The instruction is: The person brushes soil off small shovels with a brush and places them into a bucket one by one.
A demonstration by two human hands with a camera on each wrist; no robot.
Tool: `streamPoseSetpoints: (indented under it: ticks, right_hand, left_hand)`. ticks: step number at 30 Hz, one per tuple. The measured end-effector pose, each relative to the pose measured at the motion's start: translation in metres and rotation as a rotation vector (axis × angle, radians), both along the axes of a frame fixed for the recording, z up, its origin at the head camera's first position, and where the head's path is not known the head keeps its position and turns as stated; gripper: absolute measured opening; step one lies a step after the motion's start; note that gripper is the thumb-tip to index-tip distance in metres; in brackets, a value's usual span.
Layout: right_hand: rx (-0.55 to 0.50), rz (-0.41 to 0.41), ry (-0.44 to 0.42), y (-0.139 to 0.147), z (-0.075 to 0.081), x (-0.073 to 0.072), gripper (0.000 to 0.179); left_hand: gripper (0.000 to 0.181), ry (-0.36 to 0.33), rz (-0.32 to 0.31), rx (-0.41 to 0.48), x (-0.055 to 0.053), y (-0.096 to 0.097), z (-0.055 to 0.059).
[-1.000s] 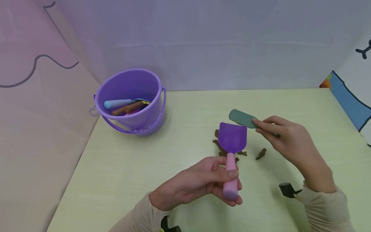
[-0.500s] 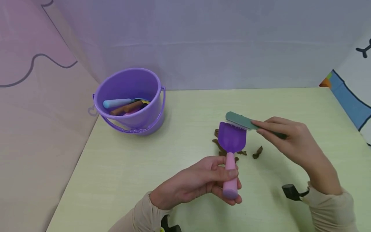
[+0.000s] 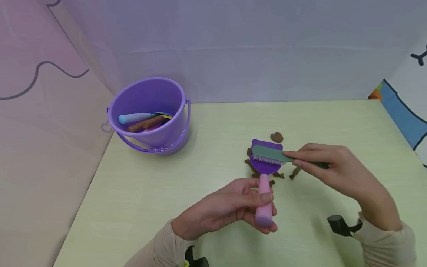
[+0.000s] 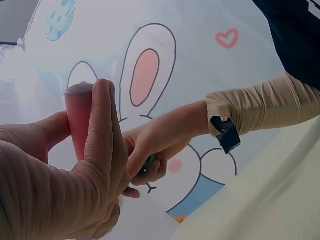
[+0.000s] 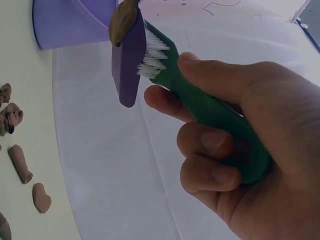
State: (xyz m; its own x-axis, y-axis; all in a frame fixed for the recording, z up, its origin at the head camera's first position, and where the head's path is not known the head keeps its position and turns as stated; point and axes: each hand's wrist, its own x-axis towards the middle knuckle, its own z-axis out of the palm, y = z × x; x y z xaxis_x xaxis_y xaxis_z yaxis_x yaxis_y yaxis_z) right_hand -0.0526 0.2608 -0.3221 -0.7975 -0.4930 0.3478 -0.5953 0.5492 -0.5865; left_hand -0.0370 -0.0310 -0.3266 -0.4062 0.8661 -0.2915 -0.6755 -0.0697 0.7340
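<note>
My left hand (image 3: 230, 202) grips the pink handle of a small toy shovel with a purple blade (image 3: 267, 169), blade pointing away and raised over the table. In the left wrist view the handle's end (image 4: 79, 117) shows between thumb and fingers. My right hand (image 3: 337, 167) holds a green brush (image 3: 267, 152) by its handle, fingers curled round it in the right wrist view. Its white bristles (image 5: 155, 55) meet the blade's face. A brown lump (image 5: 124, 22) overlaps the blade's other side in that view.
Several brown clay-like pieces (image 3: 252, 167) lie under and around the shovel, one piece (image 3: 277, 137) beyond the blade. A purple bucket (image 3: 180, 126) at the back left holds a blue-handled tool (image 3: 135, 118) and brown-handled ones. A pale sheet (image 3: 267, 66) stands behind the table.
The right hand has brought the brush from beyond the blade's far edge down onto its face, toward the handle. This uncovers a brown piece behind. The left hand and shovel stay nearly still.
</note>
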Motion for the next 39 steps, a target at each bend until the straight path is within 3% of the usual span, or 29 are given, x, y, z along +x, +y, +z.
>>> streamPoseSetpoints:
  ticks: [4, 8, 14, 19, 39]
  right_hand:
    - [-0.015, 0.057, 0.017, -0.001, -0.002, -0.001, 0.055]
    - [-0.016, 0.063, 0.062, -0.002, -0.006, -0.002, 0.053]
    - [0.021, 0.018, 0.15, -0.001, -0.011, -0.005, 0.027]
    - [0.08, -0.036, 0.223, -0.003, -0.011, -0.008, 0.049]
    - [0.187, -0.219, 0.345, -0.009, -0.017, -0.01, 0.059]
  left_hand:
    - [0.021, 0.004, 0.01, 0.003, 0.0, 0.0, -0.001]
    - [0.024, 0.008, 0.011, 0.001, 0.0, 0.0, -0.002]
    - [0.016, 0.013, 0.002, 0.001, 0.0, 0.0, -0.002]
    - [0.015, 0.005, -0.007, 0.003, 0.0, 0.001, -0.002]
    - [0.017, -0.002, -0.007, 0.026, 0.004, 0.003, -0.003]
